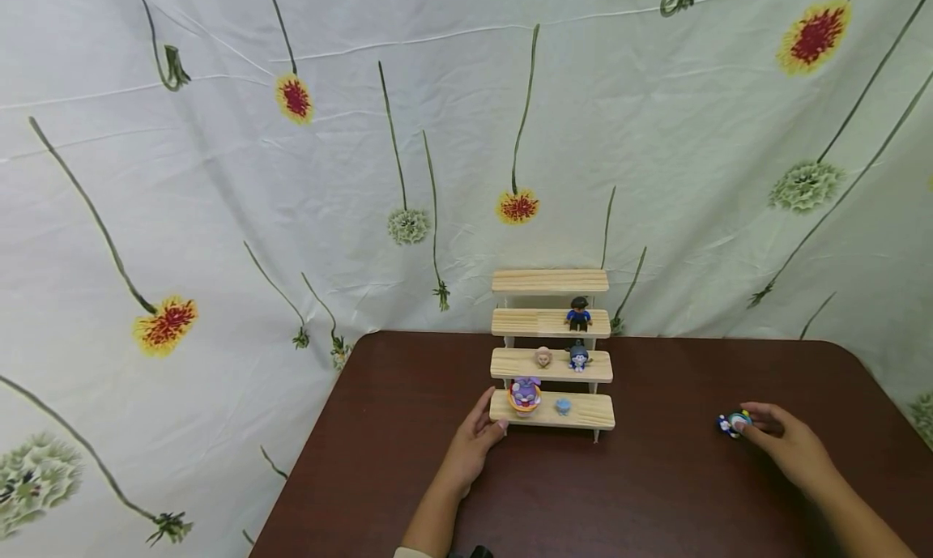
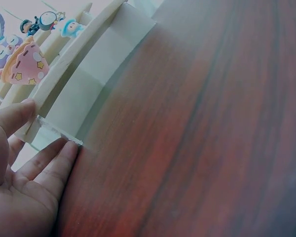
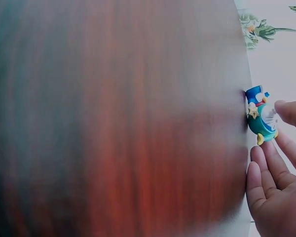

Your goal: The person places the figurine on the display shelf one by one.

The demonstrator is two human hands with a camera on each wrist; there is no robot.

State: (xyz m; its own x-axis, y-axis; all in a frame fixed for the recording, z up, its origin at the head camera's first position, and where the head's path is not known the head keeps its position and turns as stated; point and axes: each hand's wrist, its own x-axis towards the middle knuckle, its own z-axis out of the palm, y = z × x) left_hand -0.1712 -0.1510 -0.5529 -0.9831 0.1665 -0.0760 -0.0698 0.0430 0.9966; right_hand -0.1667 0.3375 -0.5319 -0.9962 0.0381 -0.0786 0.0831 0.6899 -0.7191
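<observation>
My left hand (image 1: 466,453) grips the left end of the lowest step of a wooden tiered display shelf (image 1: 551,281). In the left wrist view its thumb lies against the step's end and the fingers reach the clear leg below. Far to the right, my right hand (image 1: 790,449) pinches a small blue and teal penguin figurine (image 3: 264,116) low over the table. The figurine has a star on it and yellow feet. On the lowest step, near the left hand, sits a purple long-eared figurine (image 2: 25,61) in a pink, star-dotted cone.
A small light-blue figurine (image 1: 564,406) shares the lowest step. Above it are a pale round figurine (image 1: 543,357) and a dark-haired figurine (image 1: 578,356), then a toy figure in blue (image 1: 579,314). The dark brown table (image 1: 408,380) meets a flower-printed cloth (image 1: 466,137) behind.
</observation>
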